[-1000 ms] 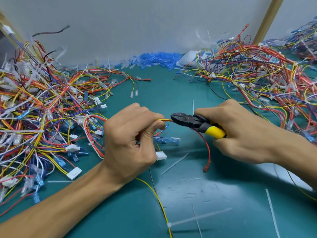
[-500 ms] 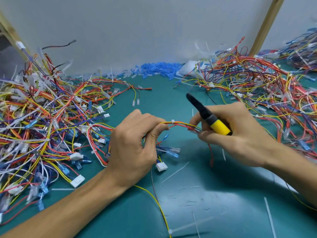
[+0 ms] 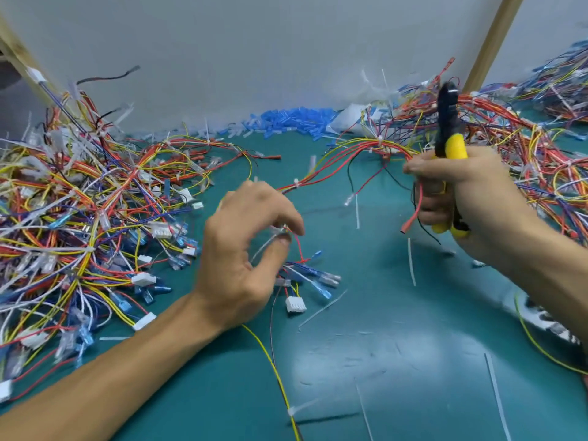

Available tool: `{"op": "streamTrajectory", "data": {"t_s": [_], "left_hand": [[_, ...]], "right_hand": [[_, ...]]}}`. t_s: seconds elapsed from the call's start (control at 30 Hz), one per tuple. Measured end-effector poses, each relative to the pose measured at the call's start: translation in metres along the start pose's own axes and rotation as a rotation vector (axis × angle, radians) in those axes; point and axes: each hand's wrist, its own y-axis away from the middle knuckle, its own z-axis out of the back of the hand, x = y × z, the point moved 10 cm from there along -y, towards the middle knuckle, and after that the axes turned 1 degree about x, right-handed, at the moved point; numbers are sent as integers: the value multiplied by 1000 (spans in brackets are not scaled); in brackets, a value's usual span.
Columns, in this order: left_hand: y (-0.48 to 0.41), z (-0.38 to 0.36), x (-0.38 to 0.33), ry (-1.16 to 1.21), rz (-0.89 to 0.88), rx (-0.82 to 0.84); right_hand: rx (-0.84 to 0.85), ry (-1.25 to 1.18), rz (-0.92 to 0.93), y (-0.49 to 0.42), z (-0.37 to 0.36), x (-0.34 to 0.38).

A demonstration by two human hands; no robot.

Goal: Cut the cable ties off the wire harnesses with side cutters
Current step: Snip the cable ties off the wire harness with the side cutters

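Nearest, at least five loose white cable-tie strips (image 3: 496,393) are scattered on the teal mat (image 3: 397,361). Further in, a pale tie offcut (image 3: 270,238) is pinched between thumb and forefinger of the left hand (image 3: 241,249); detail is lost to blur. One pair of yellow-handled black side cutters (image 3: 447,128) is clenched in the right hand (image 3: 467,202), long axis near upright, nose up, along with a red-and-yellow wire harness (image 3: 343,154). Two tangled heaps are noted: left heap (image 3: 79,202), right heap (image 3: 525,138). Farthest, blue plastic sleeves (image 3: 286,117) are piled at the wall.
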Motion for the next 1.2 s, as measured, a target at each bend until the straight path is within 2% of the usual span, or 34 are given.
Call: {"op": "streamTrajectory", "data": {"t_s": [0.07,0.17,0.3,0.4,0.5,0.6,0.73,0.87,1.07,1.2], "left_hand": [[1,-2,-3,-4,-10,21],[0,3,1,-65,33,-41],[-1,8,25,-228,221,-67],[5,1,51,-368,420,49],[9,-14,53,-474,441,203],[8,-15,50,-372,426,202],[6,-12,49,-32,455,133],[4,-12,47,185,411,98],[2,-4,50,145,338,-30],[1,3,54,69,361,-100]], "right_hand": [[-42,-97,-26,-2,6,-1],[-95,-184,-15,-4,15,1],[-138,-194,19,-6,23,4],[-139,-191,35,-7,21,2],[-106,-179,24,-6,16,0],[-84,-153,15,-5,13,-1],[-85,-80,5,-3,12,-4],[-123,-59,21,-3,15,-5],[-71,7,12,1,4,-6],[-28,113,119,10,-6,9]]}}
